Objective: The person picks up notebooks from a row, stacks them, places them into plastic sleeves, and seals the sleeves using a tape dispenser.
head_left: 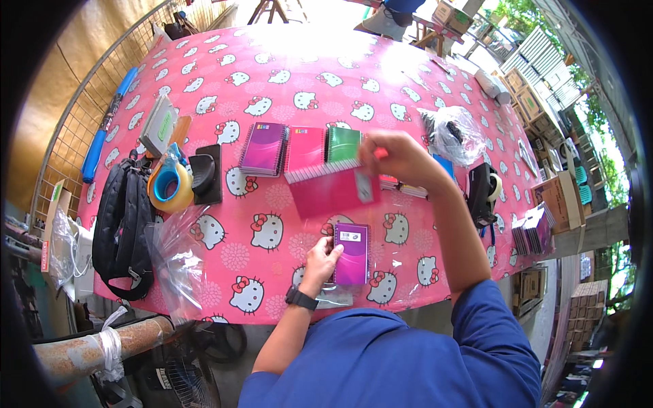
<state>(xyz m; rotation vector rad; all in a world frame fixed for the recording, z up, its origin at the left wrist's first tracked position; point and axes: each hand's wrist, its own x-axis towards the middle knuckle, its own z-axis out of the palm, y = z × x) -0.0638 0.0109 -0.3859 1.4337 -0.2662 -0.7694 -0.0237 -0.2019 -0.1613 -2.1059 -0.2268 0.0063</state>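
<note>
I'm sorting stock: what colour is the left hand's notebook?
The notebook is purple, clearest in head view.

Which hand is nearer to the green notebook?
Right. The right hand is by the right edge of the green notebook; the left hand is farther, at the lower purple notebook.

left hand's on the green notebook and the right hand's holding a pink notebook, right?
Not quite: the head view shows the left hand on a purple notebook, not the green notebook. The right hand is indeed holding a pink notebook.

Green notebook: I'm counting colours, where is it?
The green notebook lies near the head view's upper middle, between a pink notebook at left and the right hand.
</note>
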